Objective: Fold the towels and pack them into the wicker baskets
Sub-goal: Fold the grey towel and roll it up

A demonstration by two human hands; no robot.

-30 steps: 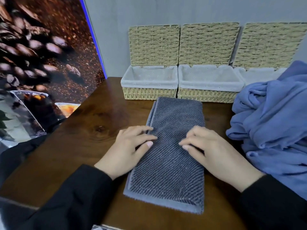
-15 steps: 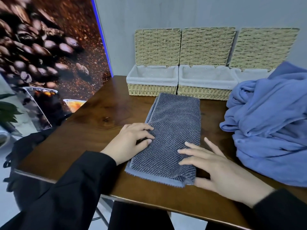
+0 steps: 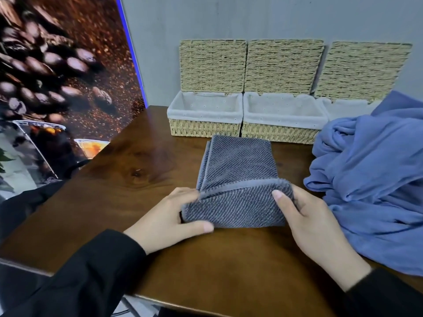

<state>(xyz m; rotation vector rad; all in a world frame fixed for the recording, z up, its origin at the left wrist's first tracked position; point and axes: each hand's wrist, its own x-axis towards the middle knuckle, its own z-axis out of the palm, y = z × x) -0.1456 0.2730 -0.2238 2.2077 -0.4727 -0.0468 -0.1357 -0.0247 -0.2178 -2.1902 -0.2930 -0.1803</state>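
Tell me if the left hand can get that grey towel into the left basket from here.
Probably yes: the left hand already grips the grey towel, the left basket stands open just behind, with only bare table between.

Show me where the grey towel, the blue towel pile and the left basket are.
grey towel (image 3: 238, 163): head view, flat far half.
blue towel pile (image 3: 375, 179): head view, middle of the heap.
left basket (image 3: 201, 129): head view, woven front wall.

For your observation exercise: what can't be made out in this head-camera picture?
- Right wicker basket: mostly hidden behind the blue towel pile.
- Blue towel pile: cut off by the right edge.
- Left hand fingers: tucked under the grey towel, and blurred.
- Right hand fingers: behind the towel's fold.
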